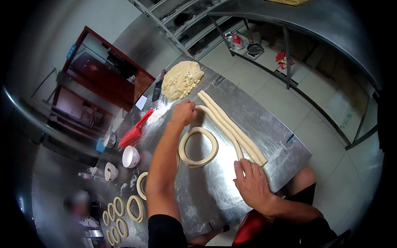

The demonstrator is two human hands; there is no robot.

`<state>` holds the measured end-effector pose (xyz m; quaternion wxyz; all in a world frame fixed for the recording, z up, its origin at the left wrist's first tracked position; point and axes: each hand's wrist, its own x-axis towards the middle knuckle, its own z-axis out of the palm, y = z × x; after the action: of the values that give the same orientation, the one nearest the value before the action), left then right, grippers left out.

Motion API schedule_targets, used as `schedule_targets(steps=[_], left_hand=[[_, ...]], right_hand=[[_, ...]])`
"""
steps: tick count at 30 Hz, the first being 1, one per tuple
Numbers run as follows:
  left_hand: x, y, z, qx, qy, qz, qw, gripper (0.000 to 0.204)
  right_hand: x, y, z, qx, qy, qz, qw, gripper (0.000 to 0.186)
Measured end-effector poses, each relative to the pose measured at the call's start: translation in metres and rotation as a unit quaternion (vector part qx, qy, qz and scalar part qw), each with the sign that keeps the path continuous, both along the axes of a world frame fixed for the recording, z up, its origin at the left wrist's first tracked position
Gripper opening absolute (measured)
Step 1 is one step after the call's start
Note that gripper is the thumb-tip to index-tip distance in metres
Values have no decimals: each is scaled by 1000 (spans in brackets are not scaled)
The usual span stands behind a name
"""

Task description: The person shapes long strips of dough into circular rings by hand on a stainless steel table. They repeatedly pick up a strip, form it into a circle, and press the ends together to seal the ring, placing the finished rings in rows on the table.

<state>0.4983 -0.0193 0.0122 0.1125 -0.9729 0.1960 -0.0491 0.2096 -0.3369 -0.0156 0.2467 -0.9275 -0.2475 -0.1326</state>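
1. The bare left hand (184, 112) has its fingers curled closed around the top end of a long, pale, smooth dough rope (226, 131).
2. The bare right hand (254, 184) lies nearly flat, fingers a little apart, at the rope's bottom end; I cannot tell how hard it presses.
3. The rope lies on the shiny silver metal table (198, 198). It looks soft, bendy and light, and might stretch or tear, so hold it gently near both ends.
4. A round, pale dough ring (214, 144) sits to its left.
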Motion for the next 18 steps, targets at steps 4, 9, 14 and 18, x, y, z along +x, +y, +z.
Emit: schedule_targets(steps=[4, 9, 14, 18], left_hand=[[-35, -15, 58, -24, -4, 4, 1000, 23], [-156, -36, 151, -33, -55, -105, 992, 24], [-319, -3, 177, -72, -117, -86, 987, 36], [-437, 54, 101, -90, -131, 1, 987, 36]], right_hand=[[2, 5, -2, -13, -1, -66, 998, 47], [20, 12, -19, -65, 31, -114, 991, 17], [23, 13, -17, -73, 58, -121, 988, 13], [7, 2, -23, -88, -35, -41, 995, 15]])
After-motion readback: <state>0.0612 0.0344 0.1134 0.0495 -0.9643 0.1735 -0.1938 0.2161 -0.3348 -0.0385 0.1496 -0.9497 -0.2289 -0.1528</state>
